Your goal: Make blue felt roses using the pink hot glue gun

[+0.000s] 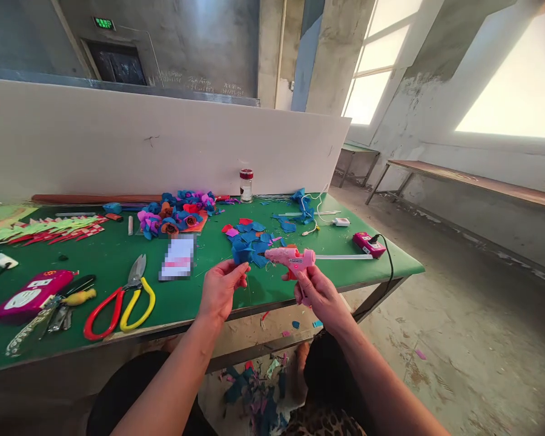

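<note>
My right hand [317,292] is wrapped round the handle of a pink hot glue gun [290,257], whose nozzle points left. A clear glue stick [343,257] sticks out of its back end. My left hand [221,287] pinches a blue paper piece [241,252], just left of the nozzle; whether the two touch I cannot tell. Behind both hands lies a loose spread of blue paper petals [254,231], with a few red and pink ones among them.
Finished paper flowers [177,212] are heaped at the back. Red-and-yellow-handled scissors [120,300] lie left, beside a magenta box [31,295]. A lidded glass jar [246,186] stands by the white board [163,142]. A black cord runs from a magenta power strip [369,244] over the table's right edge.
</note>
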Motion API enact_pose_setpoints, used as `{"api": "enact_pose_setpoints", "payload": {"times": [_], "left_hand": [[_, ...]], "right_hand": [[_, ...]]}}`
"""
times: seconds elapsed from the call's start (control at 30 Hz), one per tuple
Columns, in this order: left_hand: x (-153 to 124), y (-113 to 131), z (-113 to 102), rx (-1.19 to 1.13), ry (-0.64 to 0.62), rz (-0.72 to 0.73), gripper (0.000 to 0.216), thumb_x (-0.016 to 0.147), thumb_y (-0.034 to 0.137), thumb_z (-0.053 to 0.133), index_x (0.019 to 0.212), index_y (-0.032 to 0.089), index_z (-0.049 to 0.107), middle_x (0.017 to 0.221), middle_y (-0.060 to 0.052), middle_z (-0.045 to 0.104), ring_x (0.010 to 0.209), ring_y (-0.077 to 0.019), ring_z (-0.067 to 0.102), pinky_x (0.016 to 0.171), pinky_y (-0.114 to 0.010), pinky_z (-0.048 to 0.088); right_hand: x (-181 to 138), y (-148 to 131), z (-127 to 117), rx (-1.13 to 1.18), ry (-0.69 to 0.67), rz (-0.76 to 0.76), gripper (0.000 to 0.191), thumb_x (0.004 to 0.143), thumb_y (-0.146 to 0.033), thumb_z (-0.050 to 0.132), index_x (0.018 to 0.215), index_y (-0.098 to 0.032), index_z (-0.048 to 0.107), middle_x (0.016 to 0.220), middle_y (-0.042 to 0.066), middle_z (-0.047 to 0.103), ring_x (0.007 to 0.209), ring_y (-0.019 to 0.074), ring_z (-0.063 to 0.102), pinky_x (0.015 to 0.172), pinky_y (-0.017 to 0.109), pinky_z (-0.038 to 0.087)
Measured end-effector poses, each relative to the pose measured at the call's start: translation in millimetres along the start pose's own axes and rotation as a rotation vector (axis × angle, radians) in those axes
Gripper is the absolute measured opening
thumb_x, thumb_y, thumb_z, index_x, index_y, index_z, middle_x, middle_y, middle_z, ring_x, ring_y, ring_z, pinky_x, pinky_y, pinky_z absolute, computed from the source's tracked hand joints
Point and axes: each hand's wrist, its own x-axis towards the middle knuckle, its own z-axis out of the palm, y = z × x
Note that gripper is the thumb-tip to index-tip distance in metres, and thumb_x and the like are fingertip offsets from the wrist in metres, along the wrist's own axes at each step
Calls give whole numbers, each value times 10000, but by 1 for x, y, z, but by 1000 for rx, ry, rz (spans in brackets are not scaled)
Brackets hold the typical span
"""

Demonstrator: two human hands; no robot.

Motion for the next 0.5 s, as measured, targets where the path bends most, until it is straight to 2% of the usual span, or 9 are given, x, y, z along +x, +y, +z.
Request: {"api": "enact_pose_setpoints", "payload": {"times": [0.2, 0.37, 0.5], "left_hand": [[1, -3, -3, 27, -8, 27, 300, 550, 328, 844, 710, 113, 709, 659, -36, 674, 497, -72, 519, 486, -214, 418], [2, -4, -2, 37, -11, 30, 288, 556, 324, 842, 716, 120, 716, 650, -27, 667, 492, -69, 519, 489, -215, 416], [0, -3, -1, 37, -15, 27, 275, 557, 321, 841, 700, 122, 714, 641, -26, 665, 490, -73, 516, 486, -217, 415]], "right_hand": [[-5, -4, 4, -155, -21, -92, 261, 960, -453, 401, 1028, -212, 477, 909, 35, 597, 545, 96, 455, 509, 241, 402], [-7, -1, 5, -287, -14, -115, 243, 975, -423, 370, 973, -212, 490, 781, 23, 573, 527, 111, 440, 505, 241, 391], [-6, -1, 5, -357, 7, -128, 236, 972, -416, 369, 968, -211, 487, 827, 36, 588, 559, 124, 463, 538, 248, 399]]}}
